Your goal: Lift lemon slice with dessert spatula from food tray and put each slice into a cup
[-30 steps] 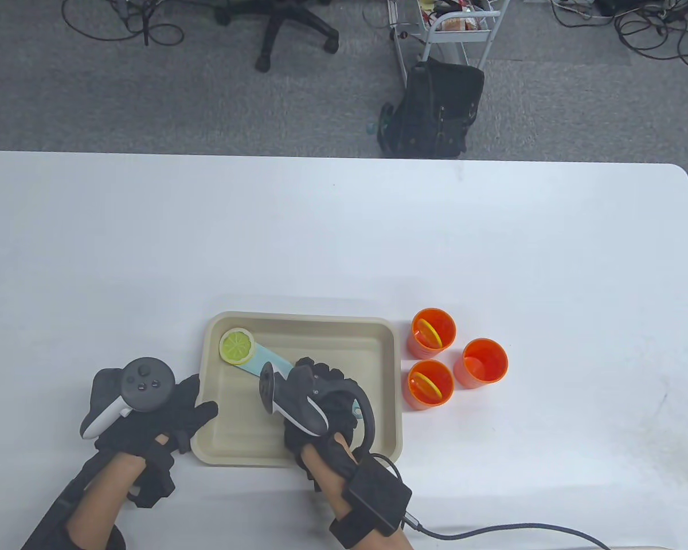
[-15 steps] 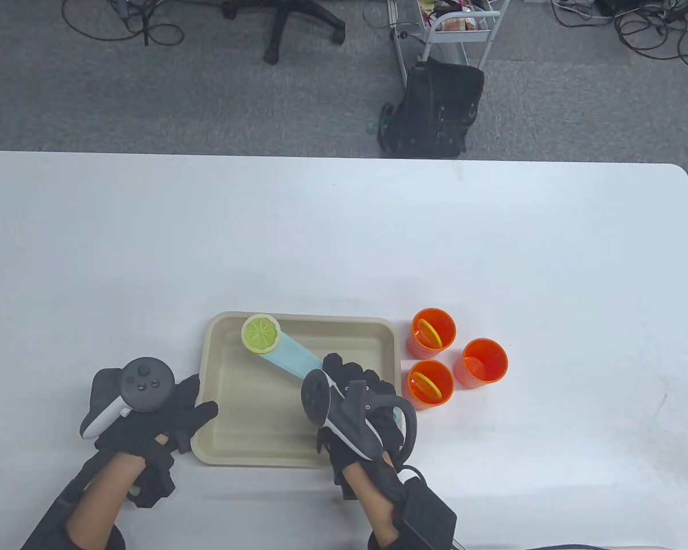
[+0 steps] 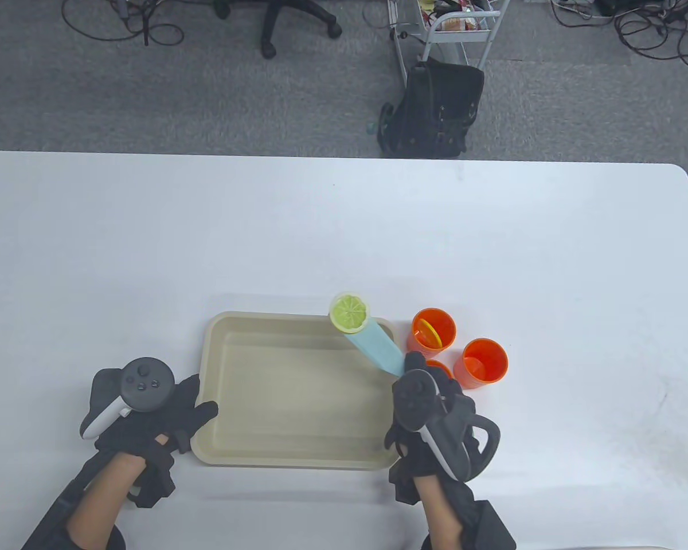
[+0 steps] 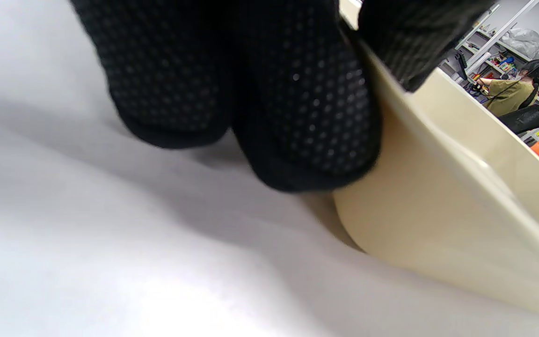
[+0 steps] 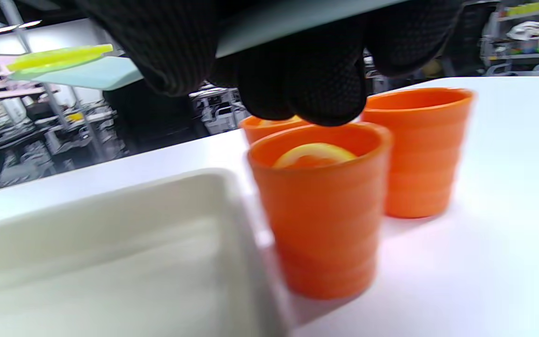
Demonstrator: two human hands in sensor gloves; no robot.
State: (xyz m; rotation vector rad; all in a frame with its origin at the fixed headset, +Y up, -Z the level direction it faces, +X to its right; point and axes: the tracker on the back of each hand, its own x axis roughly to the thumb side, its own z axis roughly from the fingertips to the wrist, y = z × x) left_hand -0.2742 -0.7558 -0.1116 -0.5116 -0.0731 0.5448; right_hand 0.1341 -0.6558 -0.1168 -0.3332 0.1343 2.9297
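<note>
A yellow-green lemon slice (image 3: pixel 350 313) lies on the tip of a light-blue dessert spatula (image 3: pixel 375 346), held in the air over the far right corner of the beige food tray (image 3: pixel 215 344). My right hand (image 3: pixel 427 401) grips the spatula's handle, just left of three orange cups. The far cup (image 3: pixel 433 330) and the near cup (image 5: pixel 318 206) each hold a slice; the right cup (image 3: pixel 484 361) looks empty. In the right wrist view the slice (image 5: pixel 59 56) sits flat on the blade (image 5: pixel 91 72). My left hand (image 3: pixel 166 415) rests flat on the table, fingers touching the tray's left rim (image 4: pixel 438 187).
The tray floor holds nothing else. A black bag (image 3: pixel 436 109), a metal cart (image 3: pixel 453 26) and an office chair (image 3: pixel 281 23) stand on the floor beyond the table's far edge. White tabletop (image 3: pixel 579 258) stretches to the right of the cups.
My right hand lifted the spatula with the slice out of the tray's far left corner and carried it rightward to the tray's far right corner, near the cups. The left hand stayed put.
</note>
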